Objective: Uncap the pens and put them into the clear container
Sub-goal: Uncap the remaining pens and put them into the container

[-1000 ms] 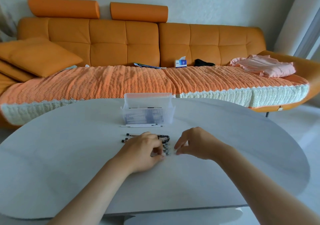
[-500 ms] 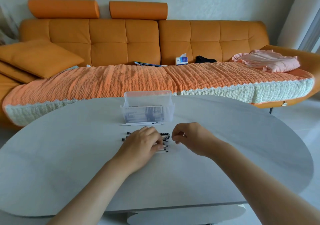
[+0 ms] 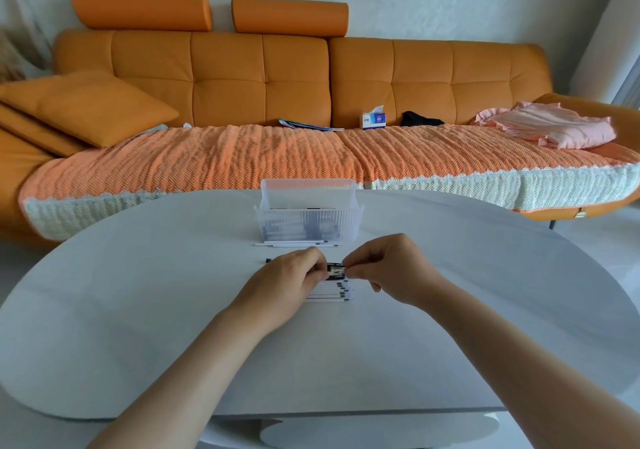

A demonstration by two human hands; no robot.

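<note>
Frame centre: pen (image 3: pixel 336 270) is being gripped by left hand (image 3: pixel 287 284) fingers | its end is being pinched by right hand (image 3: pixel 389 268) fingers

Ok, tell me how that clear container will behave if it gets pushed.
Probably light: the container looks like thin clear plastic holding some pens, so it may slide on the smooth table. Its wide base makes tipping unlikely.
</note>
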